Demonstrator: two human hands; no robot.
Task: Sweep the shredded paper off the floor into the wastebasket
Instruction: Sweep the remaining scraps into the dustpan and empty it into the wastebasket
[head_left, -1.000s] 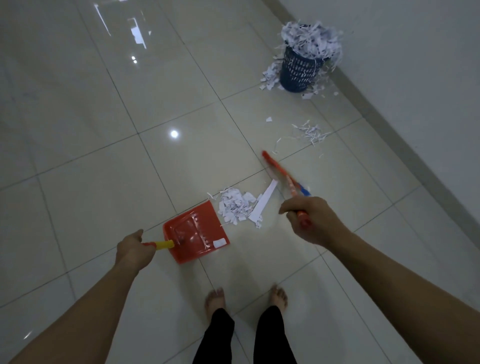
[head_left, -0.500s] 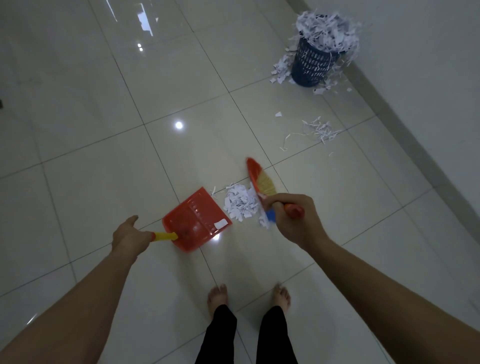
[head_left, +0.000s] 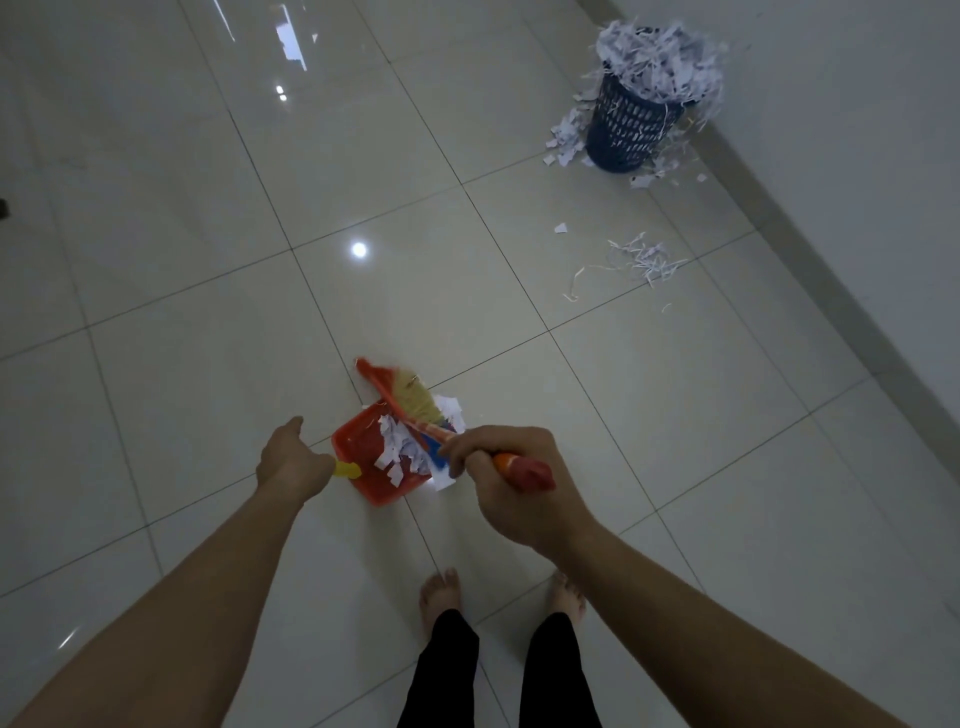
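Left hand: the left hand (head_left: 292, 462) grips the yellow handle (head_left: 348, 470) of the red dustpan (head_left: 363, 452), which lies flat on the tiled floor (head_left: 171, 270) just ahead of the person's bare feet (head_left: 439, 592).
Right hand: the right hand (head_left: 511, 480) is curled round the orange grip of the hand brush (head_left: 410, 402); the bristles lie across the pan's open mouth.
Paper at the pan: a clump of shredded paper (head_left: 397, 449) sits inside the dustpan, with a few pieces at and just beyond the lip, beside the bristles.
Paper elsewhere: a loose scatter of strips (head_left: 641, 262) lies well ahead and to the right; more scraps ring the base of the wastebasket.
Wastebasket: the dark perforated wastebasket (head_left: 631, 127) stands upright by the wall, far forward and to the right of both hands, heaped above its rim.
Governing relation: the brush's long axis runs from the right hand forward and to the left, crossing the pan; the pan's own axis runs from the left hand towards the right.
Nearer hand: the right hand lies on the wastebasket's side, yet the load rides with the left.
Judged step: gathering is nearly complete; the pan probably needs lifting level, since the overfull basket may shed paper.
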